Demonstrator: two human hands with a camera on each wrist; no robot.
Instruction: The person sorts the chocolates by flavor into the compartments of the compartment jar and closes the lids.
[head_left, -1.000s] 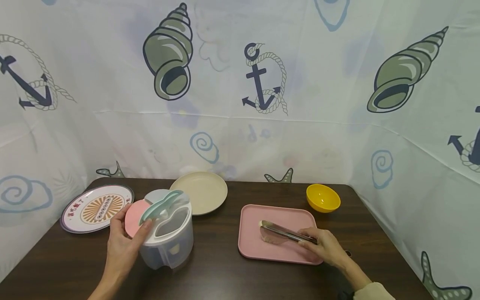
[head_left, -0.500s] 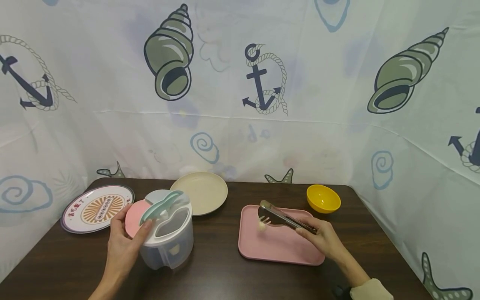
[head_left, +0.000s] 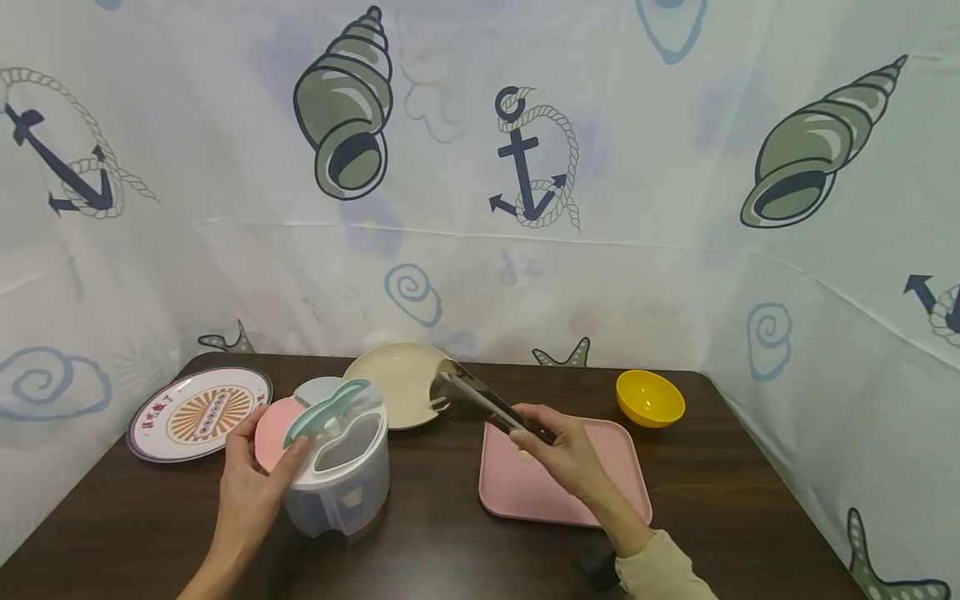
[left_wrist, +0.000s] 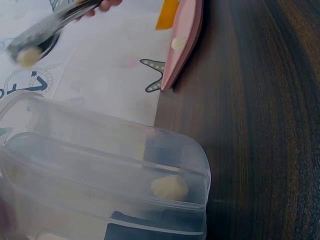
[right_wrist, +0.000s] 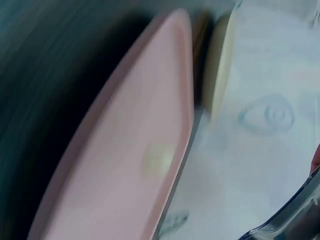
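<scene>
My left hand [head_left: 258,467] grips the side of a clear plastic container [head_left: 341,500] with a white divided lid, its thumb by the teal piece [head_left: 326,412] on top. A pale round lump [left_wrist: 170,187] lies inside, low in one compartment. In my right hand [head_left: 562,454] are metal tongs [head_left: 487,407], raised to the right of the container, their tips overlapping the cream plate [head_left: 401,387] in the head view. The left wrist view shows a small pale lump [left_wrist: 29,57] at the tong tips. Another pale lump [right_wrist: 157,159] sits on the pink tray [head_left: 566,487].
Behind the left hand stands a white plate [head_left: 202,417] with an orange sunburst print. A yellow bowl [head_left: 650,398] is at the back right of the dark wooden table [head_left: 442,542]. A printed curtain [head_left: 465,292] hangs beyond the table's far edge.
The tongs have lifted from the tray with a pale lump and swung left toward the container and cream plate. My left hand and the container have stayed put.
</scene>
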